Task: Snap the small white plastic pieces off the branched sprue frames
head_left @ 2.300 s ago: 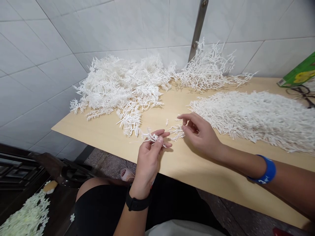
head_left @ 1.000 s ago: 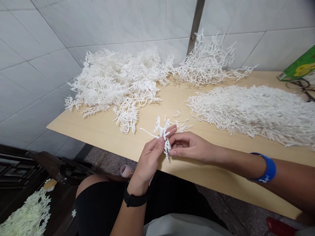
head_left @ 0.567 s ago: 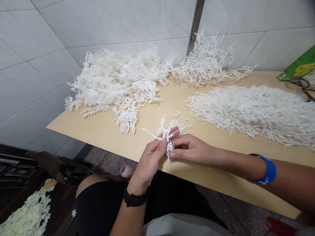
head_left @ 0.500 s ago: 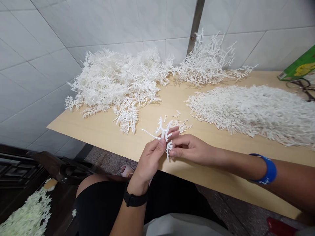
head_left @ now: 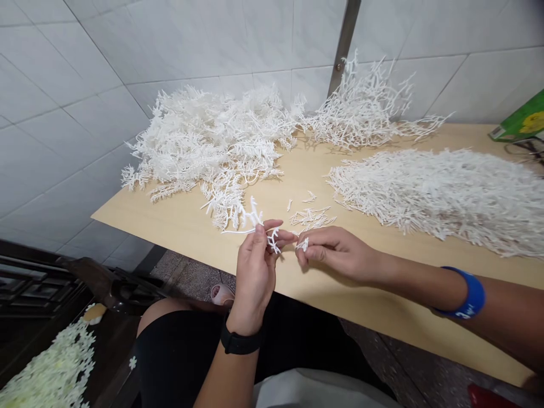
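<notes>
My left hand (head_left: 258,263) pinches a white branched plastic sprig (head_left: 254,212) between thumb and fingers; its thin stem points left and small twigs show beside the fingers. Just to the right, my right hand (head_left: 340,252) is closed on small white plastic pieces (head_left: 303,244) at its fingertips. The two hands are close together over the table's front edge. Beyond them lies a little heap of loose white pieces (head_left: 313,217), with a few single ones near it.
A large tangle of white sprigs (head_left: 208,136) covers the back left of the wooden table (head_left: 140,207). Bare branched stems (head_left: 361,113) lean against the tiled wall. A long pile of small white pieces (head_left: 442,192) lies right, near a green box (head_left: 521,120). White flowers (head_left: 55,368) lie lower left.
My hands have moved apart. The left has shifted left with the sprig, and the right has drawn away with small white pieces in its fingers. The view has shifted slightly.
</notes>
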